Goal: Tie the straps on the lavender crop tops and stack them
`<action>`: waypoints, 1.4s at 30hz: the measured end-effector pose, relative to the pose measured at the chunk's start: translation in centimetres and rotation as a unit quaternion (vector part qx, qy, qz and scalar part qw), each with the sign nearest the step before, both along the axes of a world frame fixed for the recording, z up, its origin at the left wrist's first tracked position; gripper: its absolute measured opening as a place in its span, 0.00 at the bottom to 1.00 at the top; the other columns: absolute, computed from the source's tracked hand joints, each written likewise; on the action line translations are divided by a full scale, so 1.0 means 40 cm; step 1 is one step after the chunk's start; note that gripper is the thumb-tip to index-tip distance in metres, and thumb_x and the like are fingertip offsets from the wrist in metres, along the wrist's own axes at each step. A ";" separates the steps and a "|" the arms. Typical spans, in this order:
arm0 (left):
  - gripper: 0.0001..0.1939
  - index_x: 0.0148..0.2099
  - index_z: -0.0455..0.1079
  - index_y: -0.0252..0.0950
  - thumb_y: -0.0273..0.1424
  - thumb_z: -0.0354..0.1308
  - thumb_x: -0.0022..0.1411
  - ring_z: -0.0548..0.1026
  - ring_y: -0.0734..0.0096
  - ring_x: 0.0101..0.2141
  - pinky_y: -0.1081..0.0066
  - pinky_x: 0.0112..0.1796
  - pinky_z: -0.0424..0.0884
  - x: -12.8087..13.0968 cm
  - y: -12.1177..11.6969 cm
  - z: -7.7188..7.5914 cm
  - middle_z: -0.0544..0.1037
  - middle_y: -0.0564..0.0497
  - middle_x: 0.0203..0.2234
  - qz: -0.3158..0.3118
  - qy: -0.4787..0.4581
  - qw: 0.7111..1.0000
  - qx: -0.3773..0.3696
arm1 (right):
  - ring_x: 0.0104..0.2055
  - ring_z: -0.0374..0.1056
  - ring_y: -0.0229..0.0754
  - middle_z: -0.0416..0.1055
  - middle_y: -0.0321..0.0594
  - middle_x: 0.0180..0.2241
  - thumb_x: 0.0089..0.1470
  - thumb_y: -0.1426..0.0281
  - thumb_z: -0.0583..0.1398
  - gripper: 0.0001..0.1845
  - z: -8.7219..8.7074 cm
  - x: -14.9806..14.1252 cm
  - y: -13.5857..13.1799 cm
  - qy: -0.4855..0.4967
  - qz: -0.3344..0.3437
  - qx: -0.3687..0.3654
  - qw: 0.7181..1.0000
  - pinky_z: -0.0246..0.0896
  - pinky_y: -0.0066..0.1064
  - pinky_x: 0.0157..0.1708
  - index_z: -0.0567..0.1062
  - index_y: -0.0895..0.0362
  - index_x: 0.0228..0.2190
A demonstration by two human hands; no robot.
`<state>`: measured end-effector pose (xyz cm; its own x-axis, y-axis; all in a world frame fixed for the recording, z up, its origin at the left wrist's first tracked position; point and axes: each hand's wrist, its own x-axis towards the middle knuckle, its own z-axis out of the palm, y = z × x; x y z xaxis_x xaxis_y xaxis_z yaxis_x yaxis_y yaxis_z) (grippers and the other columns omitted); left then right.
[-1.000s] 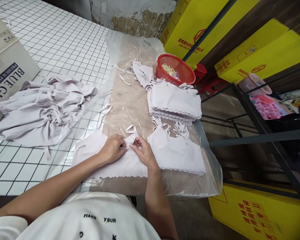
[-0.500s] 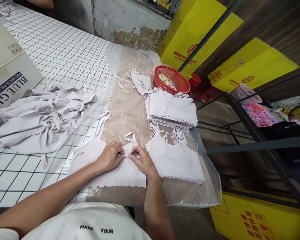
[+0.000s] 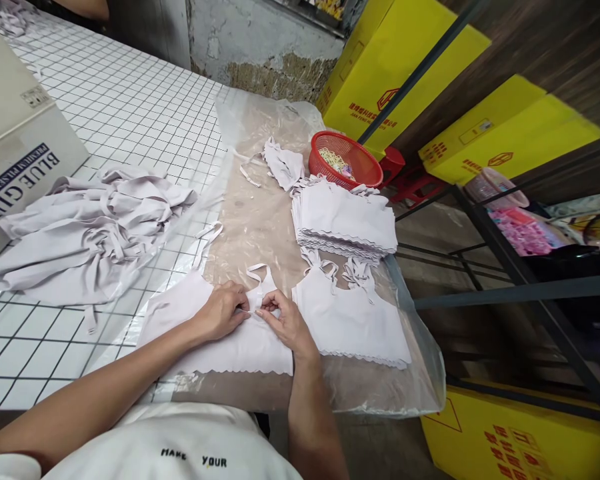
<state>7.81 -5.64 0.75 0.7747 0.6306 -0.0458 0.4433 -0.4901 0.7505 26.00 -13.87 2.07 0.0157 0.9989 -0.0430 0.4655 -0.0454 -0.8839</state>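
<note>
The left hand (image 3: 223, 311) and right hand (image 3: 286, 323) pinch fabric near a strap (image 3: 258, 269) of the pale garment (image 3: 260, 348) lying on plastic sheeting (image 3: 253, 230) over the tabletop (image 3: 135, 93), just beside layered matching garments (image 3: 353, 320).

Hands (image 3: 224, 311) pinch pale top (image 3: 235, 353); red basket (image 3: 326, 171) beyond.

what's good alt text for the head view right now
A person's left hand and right hand pinch a pale garment below a strap, on plastic. Stacked garments and a red basket are to the right, a crumpled fabric pile to the left.
</note>
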 end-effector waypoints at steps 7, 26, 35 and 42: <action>0.02 0.32 0.73 0.36 0.26 0.60 0.57 0.70 0.60 0.38 0.63 0.40 0.61 -0.003 0.005 0.000 0.75 0.49 0.30 -0.011 -0.003 1.000 0.000 | 0.35 0.67 0.38 0.71 0.35 0.32 0.56 0.66 0.61 0.05 0.005 0.001 -0.003 -0.004 0.004 -0.002 1.000 0.64 0.31 0.39 0.69 0.53 0.33; 0.08 0.27 0.67 0.36 0.29 0.55 0.59 0.70 0.59 0.37 0.61 0.38 0.61 0.009 -0.003 0.000 0.74 0.47 0.29 -0.015 0.011 1.000 0.022 | 0.32 0.68 0.39 0.71 0.34 0.28 0.53 0.64 0.62 0.08 -0.024 -0.043 0.008 0.038 -0.058 0.020 0.997 0.65 0.31 0.36 0.68 0.53 0.29; 0.05 0.36 0.69 0.36 0.32 0.57 0.62 0.69 0.59 0.38 0.62 0.38 0.62 0.007 -0.024 -0.028 0.73 0.48 0.32 0.048 -0.022 0.995 0.080 | 0.36 0.69 0.42 0.72 0.38 0.31 0.57 0.65 0.59 0.06 -0.033 -0.023 0.004 -0.025 -0.135 0.025 0.990 0.65 0.35 0.41 0.69 0.54 0.31; 0.08 0.46 0.67 0.34 0.30 0.50 0.66 0.68 0.57 0.41 0.60 0.41 0.64 0.006 -0.038 -0.041 0.72 0.42 0.41 0.074 -0.059 0.984 0.150 | 0.50 0.65 0.49 0.72 0.48 0.46 0.63 0.68 0.52 0.13 -0.019 -0.032 0.015 -0.195 -0.071 0.100 0.973 0.60 0.44 0.53 0.74 0.54 0.45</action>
